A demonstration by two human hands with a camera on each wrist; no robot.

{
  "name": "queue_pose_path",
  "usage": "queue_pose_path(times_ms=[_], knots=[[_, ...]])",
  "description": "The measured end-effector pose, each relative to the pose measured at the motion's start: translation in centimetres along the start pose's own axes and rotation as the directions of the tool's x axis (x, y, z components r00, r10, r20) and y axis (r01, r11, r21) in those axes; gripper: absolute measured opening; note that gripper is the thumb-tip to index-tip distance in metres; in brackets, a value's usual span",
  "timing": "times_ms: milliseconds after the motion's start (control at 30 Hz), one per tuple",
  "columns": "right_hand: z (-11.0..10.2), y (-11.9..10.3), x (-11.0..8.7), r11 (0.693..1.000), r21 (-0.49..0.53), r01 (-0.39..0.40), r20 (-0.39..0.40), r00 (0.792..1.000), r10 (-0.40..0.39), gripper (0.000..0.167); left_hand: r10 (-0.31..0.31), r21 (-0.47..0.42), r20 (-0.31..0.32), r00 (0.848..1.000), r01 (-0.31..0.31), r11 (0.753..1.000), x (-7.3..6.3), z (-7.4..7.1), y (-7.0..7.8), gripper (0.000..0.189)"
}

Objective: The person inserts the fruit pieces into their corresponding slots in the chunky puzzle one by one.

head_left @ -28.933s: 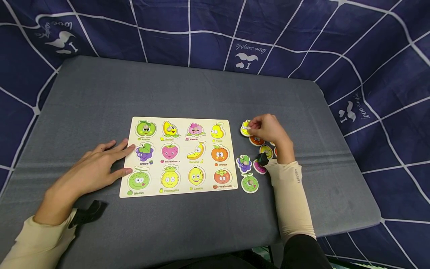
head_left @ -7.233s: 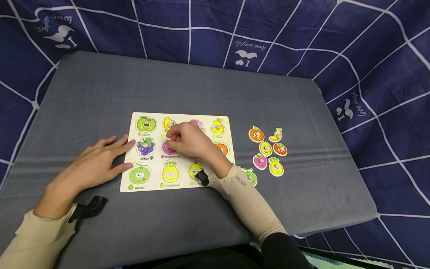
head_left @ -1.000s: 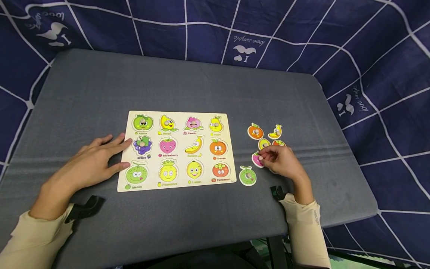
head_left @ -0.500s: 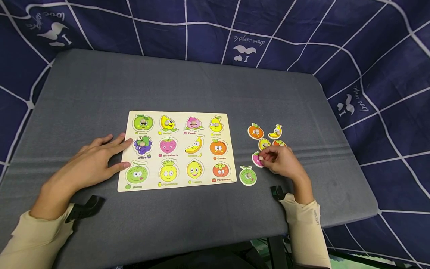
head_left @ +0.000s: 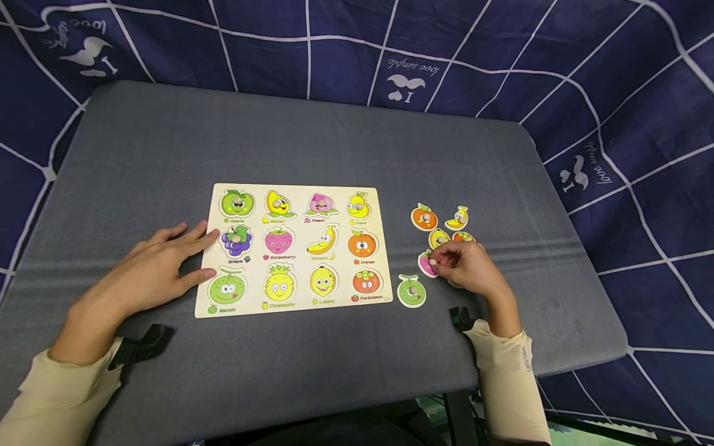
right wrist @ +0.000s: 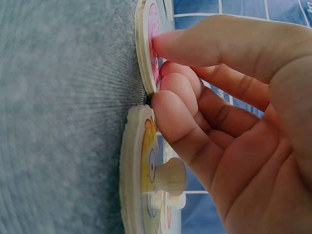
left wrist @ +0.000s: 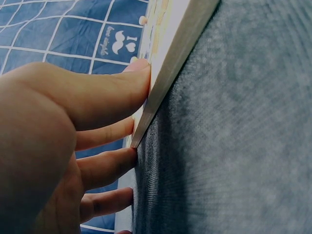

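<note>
My left hand [head_left: 153, 269] lies with spread fingers at the left edge of a wooden fruit puzzle board [head_left: 301, 310]; thumb and index finger touch its top. In the left wrist view the thumb [left wrist: 112, 95] presses the board's edge [left wrist: 170, 53]. Right of the board, my right hand [head_left: 467, 267] pinches the pink strawberry puzzle piece [head_left: 426, 265], which lies on the table. Its knob is hidden by the fingers. In the right wrist view, a yellow piece with a wooden knob [right wrist: 171, 176] sits right beside the strawberry piece [right wrist: 153, 29].
Near my right hand lie orange [head_left: 424, 218], banana [head_left: 457, 218], lemon [head_left: 438, 238], persimmon [head_left: 463, 236] and melon [head_left: 411, 292] pieces. Knobbed apple, mango, peach, pear and grape pieces sit in the board. Grey cloth covers the table [head_left: 312, 142]; a blue curtain [head_left: 346, 62] hangs behind.
Since the oldest frame, the grape and pear pieces have gone into the board. My right hand has come from the board to the strawberry piece. Over the last second both hands stay still.
</note>
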State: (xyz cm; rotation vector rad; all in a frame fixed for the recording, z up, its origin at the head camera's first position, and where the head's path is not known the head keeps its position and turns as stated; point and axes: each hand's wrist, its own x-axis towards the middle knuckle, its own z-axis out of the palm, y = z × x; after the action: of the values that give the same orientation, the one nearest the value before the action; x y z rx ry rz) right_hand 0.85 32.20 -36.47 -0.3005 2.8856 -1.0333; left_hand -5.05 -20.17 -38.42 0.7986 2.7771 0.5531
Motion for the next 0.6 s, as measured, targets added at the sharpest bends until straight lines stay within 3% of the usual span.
queue_pose_path(times_ms=[600], knots=[[-0.41, -0.81, 0.26, 0.999, -0.034, 0.012, -0.013, 1.0, -0.012, 0.008, 0.0, 0.001, -0.007, 1.0, 0.0, 1.0, -0.08, 0.03, 0.0, 0.072]])
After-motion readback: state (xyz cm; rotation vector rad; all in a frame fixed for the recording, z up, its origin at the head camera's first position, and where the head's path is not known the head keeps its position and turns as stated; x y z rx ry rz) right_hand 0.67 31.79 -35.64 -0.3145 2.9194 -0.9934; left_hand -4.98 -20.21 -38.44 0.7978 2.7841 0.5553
